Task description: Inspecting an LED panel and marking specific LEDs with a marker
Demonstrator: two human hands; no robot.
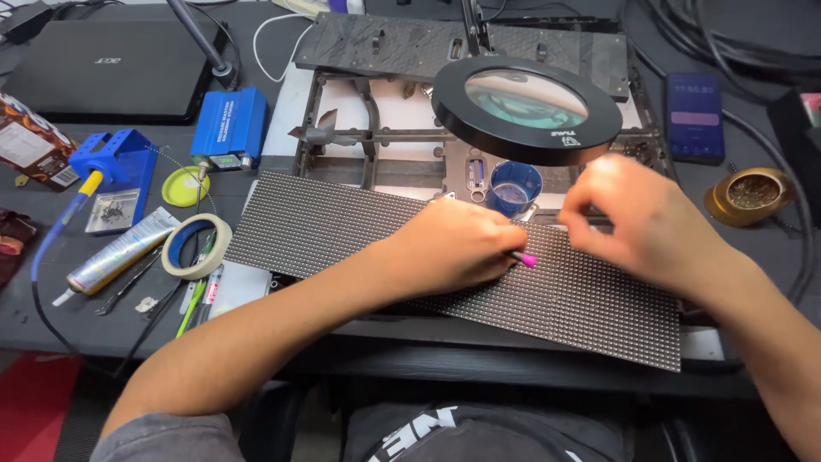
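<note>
The dotted grey panel (359,231) lies flat across the middle of my bench, running from 9 o'clock down toward 4 o'clock, resting on a dark metal frame (342,137). My left hand (453,248) sits on the panel near its centre, fingers curled shut around a thin tool with a pink tip (524,258); the tip pokes out toward 3 o'clock and touches the panel surface. My right hand (641,218) rests just beside it at 3 o'clock, fingers bent and pinched narrow at the panel's upper edge; what they grip, I cannot tell. At 12 o'clock from the hands hangs a round black magnifier (526,107), with a small blue cup (515,186) under its near rim. At 9 o'clock lie a roll of tape (197,245), a silver tube (120,254) and a blue soldering stand (115,158). At 2 o'clock: a phone (694,115) and a brass tip cleaner (751,195). At 11 o'clock, a closed black laptop (103,68).
</note>
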